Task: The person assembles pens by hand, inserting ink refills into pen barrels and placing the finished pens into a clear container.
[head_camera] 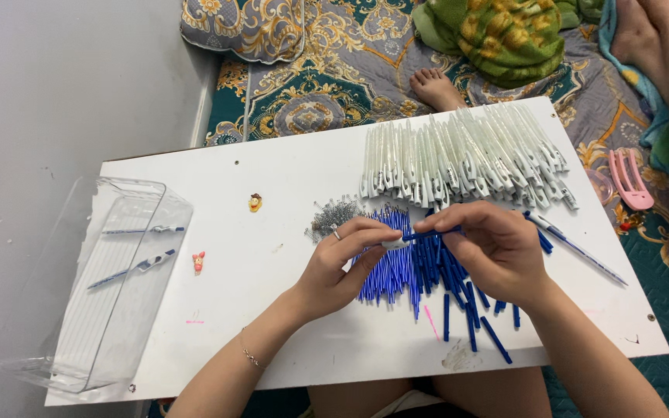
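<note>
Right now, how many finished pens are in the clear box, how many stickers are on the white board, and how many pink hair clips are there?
Finished blue-and-white pens in the clear plastic box: 2, one above the other
Small cartoon stickers on the white board: 2, a yellow one and a pink one
Pink plastic hair clip: 1
Total: 5

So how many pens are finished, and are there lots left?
Two finished blue-and-white pens lie in the clear plastic box. The left hand and right hand join one more. Piles of white barrels, blue refills and small metal springs remain.
</note>
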